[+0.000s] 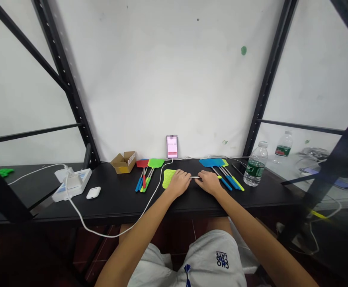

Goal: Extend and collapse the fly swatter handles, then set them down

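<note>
A yellow-green fly swatter lies crosswise low over the black shelf, its mesh head to the left. My left hand is closed around it beside the head. Further right, my right hand grips the metal rod, and the yellow tip of the handle pokes out past it. A short stretch of bare rod shows between both hands. Left of my hands is a pile of fly swatters with red and green heads. To the right lies another pile, with a blue head on top.
A phone leans on the wall, its white cable crossing the shelf top. At left are a small cardboard box, a white earphone case and a power strip. A water bottle stands right, near a dark phone.
</note>
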The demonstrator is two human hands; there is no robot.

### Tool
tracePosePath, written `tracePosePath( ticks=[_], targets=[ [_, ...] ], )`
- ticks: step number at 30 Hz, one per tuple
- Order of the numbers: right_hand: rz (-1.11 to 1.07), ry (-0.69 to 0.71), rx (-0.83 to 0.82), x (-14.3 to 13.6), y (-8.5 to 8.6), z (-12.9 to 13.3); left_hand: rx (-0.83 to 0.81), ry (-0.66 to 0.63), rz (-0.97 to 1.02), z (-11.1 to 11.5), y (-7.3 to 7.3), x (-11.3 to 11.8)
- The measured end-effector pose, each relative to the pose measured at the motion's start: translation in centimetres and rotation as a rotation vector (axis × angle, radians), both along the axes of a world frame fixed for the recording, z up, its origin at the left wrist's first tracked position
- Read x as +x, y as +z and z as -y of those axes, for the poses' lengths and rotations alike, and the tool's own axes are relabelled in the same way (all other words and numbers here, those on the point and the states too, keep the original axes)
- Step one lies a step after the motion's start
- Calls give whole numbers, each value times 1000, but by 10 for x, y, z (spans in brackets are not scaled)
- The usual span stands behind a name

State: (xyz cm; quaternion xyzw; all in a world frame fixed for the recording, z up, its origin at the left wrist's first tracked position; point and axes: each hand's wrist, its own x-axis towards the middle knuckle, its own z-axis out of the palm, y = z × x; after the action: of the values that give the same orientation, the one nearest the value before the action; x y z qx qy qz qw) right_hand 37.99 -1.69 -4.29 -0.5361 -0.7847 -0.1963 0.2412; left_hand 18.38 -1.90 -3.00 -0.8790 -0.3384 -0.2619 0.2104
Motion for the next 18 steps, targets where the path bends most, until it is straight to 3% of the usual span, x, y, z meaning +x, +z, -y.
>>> tracePosePath(
  ticks=[4, 10, 18],
  targets=[
    [-59, 51, 45, -7, 2, 4, 17, 30, -12, -4, 0, -20],
    [-353, -86, 21, 9, 3, -1, 25, 188, 153, -10, -2, -32],
    [-1035, 218, -298, 23, 5, -10, 137, 154, 184, -9, 0, -27]
  ],
)
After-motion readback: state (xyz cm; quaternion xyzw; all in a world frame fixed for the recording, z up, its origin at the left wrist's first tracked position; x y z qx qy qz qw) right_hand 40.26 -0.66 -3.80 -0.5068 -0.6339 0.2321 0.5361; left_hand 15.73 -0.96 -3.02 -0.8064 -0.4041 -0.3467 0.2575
